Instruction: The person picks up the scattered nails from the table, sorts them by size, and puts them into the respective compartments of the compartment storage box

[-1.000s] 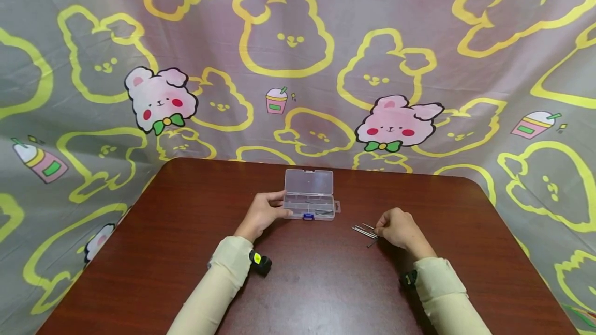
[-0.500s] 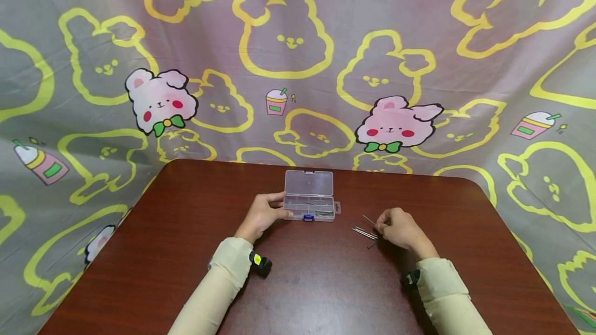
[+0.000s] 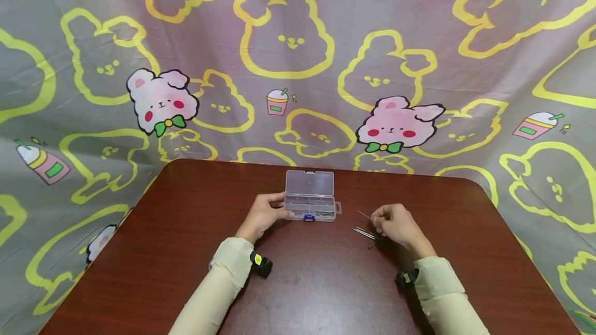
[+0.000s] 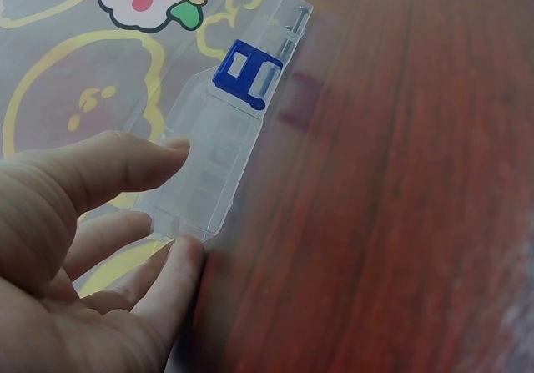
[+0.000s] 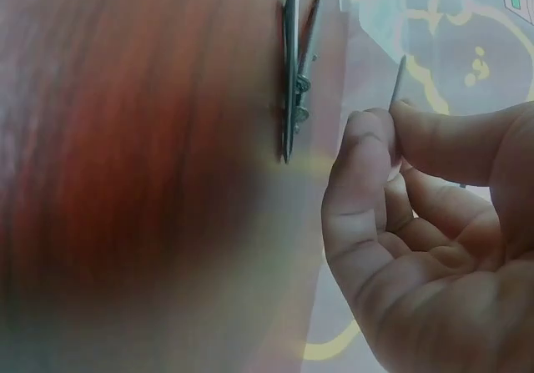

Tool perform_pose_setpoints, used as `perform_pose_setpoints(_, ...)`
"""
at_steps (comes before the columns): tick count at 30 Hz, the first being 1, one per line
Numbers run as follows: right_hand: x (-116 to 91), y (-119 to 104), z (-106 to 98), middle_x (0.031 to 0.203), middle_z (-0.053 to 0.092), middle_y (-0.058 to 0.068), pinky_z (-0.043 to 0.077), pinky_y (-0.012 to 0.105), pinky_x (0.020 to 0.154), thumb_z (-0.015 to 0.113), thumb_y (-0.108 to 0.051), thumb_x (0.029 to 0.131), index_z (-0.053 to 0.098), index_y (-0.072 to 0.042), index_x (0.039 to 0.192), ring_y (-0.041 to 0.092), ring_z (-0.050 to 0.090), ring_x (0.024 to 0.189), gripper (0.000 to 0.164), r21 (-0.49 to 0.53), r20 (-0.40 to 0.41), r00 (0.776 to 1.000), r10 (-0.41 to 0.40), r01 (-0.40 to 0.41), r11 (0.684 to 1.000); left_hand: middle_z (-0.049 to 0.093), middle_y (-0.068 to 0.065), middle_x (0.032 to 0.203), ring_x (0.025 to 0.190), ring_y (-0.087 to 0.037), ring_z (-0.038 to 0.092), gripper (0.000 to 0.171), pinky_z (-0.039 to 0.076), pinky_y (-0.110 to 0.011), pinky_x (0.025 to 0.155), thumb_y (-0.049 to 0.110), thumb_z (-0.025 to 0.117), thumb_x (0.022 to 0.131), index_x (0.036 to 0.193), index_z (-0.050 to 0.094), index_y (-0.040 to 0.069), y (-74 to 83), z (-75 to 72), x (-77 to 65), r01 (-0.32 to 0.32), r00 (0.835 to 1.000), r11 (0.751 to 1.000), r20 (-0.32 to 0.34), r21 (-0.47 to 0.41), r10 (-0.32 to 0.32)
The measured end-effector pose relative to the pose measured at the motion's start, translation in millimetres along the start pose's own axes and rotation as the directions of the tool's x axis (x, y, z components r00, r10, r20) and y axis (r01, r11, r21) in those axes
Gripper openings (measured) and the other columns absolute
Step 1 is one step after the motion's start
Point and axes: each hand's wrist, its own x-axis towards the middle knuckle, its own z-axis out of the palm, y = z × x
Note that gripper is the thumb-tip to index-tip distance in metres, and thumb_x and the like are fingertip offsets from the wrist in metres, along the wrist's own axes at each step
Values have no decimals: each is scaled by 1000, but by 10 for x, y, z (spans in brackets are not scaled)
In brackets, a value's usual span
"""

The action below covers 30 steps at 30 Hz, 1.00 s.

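A clear plastic compartment box [image 3: 309,184] stands on the table with its lid raised. Its blue latch [image 4: 246,71] faces the front, and several nails [image 3: 325,214] lie in the right front compartment. My left hand [image 3: 263,216] holds the box at its left end, thumb at the front and fingers behind. To the right, my right hand [image 3: 400,226] pinches a nail [image 5: 400,81] between thumb and forefinger, its far end pointing out to the left and its other end hidden by the fingers. Beneath that hand lies a small pile of loose nails [image 5: 290,64].
The brown wooden table [image 3: 298,283] runs back to a patterned cloth [image 3: 298,133] behind it. A hanging tab [image 3: 338,207] sticks out from the box's right side. Black cameras sit on both wrists.
My right hand has lifted a nail off the pile and shifted slightly to the left and up with it. The left hand and the box have stayed in place.
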Motion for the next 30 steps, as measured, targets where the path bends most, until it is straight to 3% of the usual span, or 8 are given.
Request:
perform_pose_setpoints(5, 22, -15, 28, 82, 68, 15, 56, 34, 63, 58, 1, 98, 70, 9, 99, 22, 63, 70, 14, 54, 8, 1000, -13, 13, 998, 62, -13, 134, 117, -29, 60, 65, 56, -31, 81, -2, 86, 76, 136, 63, 3, 0, -1, 2, 5, 1000, 1000, -1, 0, -5)
perform_pose_setpoints(13, 79, -30, 34, 83, 68, 18, 56, 32, 64, 58, 0, 99, 65, 19, 106, 18, 63, 69, 21, 277, 77, 997, 19, -40, 960, 62, -12, 134, 117, -29, 59, 65, 56, -31, 81, -2, 86, 76, 136, 64, 5, -5, 2, 7, 5, 1000, 1000, -11, 11, -5)
perform_pose_setpoints(30, 148, -68, 107, 81, 69, 15, 56, 31, 63, 61, 2, 93, 65, 18, 105, 17, 64, 67, 20, 377, 96, 993, 70, -102, 921, 62, -11, 135, 118, -29, 59, 65, 56, -31, 82, -3, 86, 75, 136, 64, 5, 10, 6, -3, 4, 1000, 1000, -11, 9, -4)
